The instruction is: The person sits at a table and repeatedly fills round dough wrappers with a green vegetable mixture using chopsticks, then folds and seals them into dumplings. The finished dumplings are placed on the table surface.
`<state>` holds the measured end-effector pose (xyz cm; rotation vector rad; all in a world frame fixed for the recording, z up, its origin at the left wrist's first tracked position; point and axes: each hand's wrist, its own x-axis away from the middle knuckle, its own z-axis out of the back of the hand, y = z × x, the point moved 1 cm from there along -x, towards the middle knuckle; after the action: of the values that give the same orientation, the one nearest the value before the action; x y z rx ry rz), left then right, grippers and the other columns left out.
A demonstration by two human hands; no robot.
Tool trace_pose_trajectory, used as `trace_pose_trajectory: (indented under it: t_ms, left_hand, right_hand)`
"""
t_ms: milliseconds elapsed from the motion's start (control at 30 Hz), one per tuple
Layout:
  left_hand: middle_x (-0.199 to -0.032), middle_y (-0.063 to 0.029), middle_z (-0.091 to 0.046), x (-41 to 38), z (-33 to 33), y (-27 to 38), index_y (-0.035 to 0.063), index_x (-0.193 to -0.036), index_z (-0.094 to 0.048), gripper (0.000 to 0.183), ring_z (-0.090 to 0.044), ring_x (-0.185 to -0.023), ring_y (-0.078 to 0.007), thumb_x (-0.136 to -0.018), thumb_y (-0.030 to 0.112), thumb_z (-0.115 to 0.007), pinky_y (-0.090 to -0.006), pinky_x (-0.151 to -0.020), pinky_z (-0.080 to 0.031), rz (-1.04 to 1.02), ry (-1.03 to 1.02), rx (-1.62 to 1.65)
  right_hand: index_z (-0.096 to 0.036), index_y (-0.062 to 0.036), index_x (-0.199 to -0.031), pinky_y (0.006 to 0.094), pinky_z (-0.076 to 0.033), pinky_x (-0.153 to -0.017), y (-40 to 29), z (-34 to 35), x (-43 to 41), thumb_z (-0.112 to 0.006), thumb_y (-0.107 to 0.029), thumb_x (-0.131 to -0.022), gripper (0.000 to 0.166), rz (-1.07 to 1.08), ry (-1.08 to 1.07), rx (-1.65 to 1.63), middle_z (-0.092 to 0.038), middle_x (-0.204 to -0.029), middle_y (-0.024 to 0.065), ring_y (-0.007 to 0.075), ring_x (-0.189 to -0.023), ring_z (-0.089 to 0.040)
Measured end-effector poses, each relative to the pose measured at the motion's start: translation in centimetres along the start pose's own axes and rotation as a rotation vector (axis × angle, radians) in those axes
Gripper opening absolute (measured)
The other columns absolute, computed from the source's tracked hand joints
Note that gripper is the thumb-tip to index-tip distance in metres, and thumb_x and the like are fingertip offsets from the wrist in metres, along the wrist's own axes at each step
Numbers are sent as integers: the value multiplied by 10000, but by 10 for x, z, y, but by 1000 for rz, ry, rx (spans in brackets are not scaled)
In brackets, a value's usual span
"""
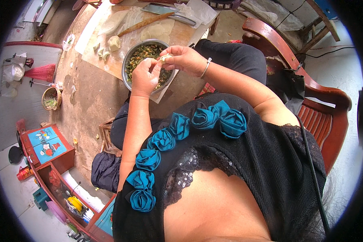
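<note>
A small piece of pale dough, apparently a dumpling (pixel 165 57), is pinched between the fingers of both hands. My left hand (pixel 145 77) holds its near left side, and my right hand (pixel 186 60), with a bangle at the wrist, holds its right side. Directly below them is a metal bowl (pixel 124 71) of chopped green and orange filling. Left of the bowl, a lump of dough (pixel 114 43) and several small shaped pieces (pixel 101 53) lie on a floured board (pixel 90 57). Flat round wrappers (pixel 157 29) are beyond the bowl, partly overlapping.
A wooden rolling pin (pixel 145 24) lies across the board beside a broad-bladed knife (pixel 160 9) and plastic sheeting (pixel 199 10). A wooden armchair (pixel 317 87) stands at the right. A small basket (pixel 51 98) and a red painted cabinet (pixel 53 149) are at the left.
</note>
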<state>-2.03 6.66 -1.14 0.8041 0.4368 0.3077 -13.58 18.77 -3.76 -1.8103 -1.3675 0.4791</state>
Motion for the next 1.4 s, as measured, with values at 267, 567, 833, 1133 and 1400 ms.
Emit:
trace_pose_trajectory:
  t_ms: [267,567,833,1133,1400]
  left_hand:
    - [-635,-38,-519,2,-1,-6,22,-752,-574,98,-471,-574,-127,-812,92,-611,-253,-547,-403,-64,-92,15]
    - [-660,-63,-542,2,-4,-9,25,-731,-569,149,-500,-577,-153,-776,138,-656,-274,-558,-425,-68,-61,100]
    - [-657,-8,-516,-1,0,4,44,-676,-531,218,-439,-582,-98,-752,162,-698,-241,-542,-388,80,-187,10]
    - [-642,-57,-497,0,-10,-1,9,-714,-536,152,-457,-591,-134,-808,107,-605,-269,-557,-395,-89,-223,37]
    - [-633,-97,-487,1,-17,-1,10,-699,-517,164,-466,-575,-198,-826,106,-556,-306,-558,-402,-140,-143,24]
  right_hand:
    - [-512,-19,-1027,261,-487,-800,4,10,-2,-551,-44,-836,196,-81,-113,-70,-580,-977,68,152,-927,-585]
    - [-517,-23,-1028,262,-483,-796,1,12,-3,-558,-54,-836,198,-82,-115,9,-584,-969,55,144,-910,-584]
    - [-530,-14,-1046,229,-457,-792,-12,5,0,-564,-82,-838,220,-48,-162,476,-602,-961,51,88,-901,-559]
    - [-509,-67,-1151,264,-435,-846,-23,8,0,-591,-74,-743,416,109,-218,1003,-610,-1010,44,109,-933,-552]
    - [-465,-25,-1188,254,-447,-821,-21,17,-4,-568,2,-742,458,58,-256,765,-591,-1013,49,113,-931,-546]
